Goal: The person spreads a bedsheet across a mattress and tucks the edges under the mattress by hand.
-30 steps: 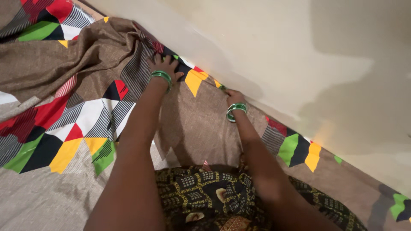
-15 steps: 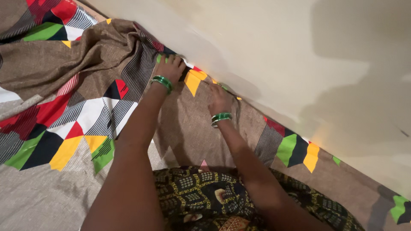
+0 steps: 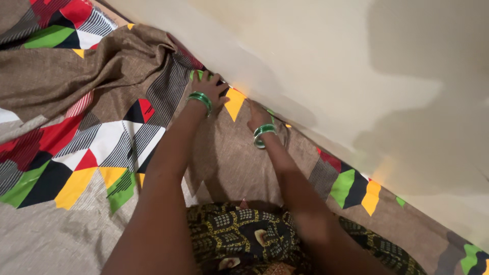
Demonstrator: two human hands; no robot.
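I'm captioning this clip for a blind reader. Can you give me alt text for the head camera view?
Seen from above, a person's left hand and right hand, each with green bangles at the wrist, press on a brown woven cloth with red, yellow, green, black and white geometric patches where its edge meets a cream wall. The cloth bunches into folds at upper left.

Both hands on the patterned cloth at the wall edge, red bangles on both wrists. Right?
Not quite: the bangles are green, not red, as the head view shows. The rest holds: left hand and right hand both rest on the patterned cloth along the wall.
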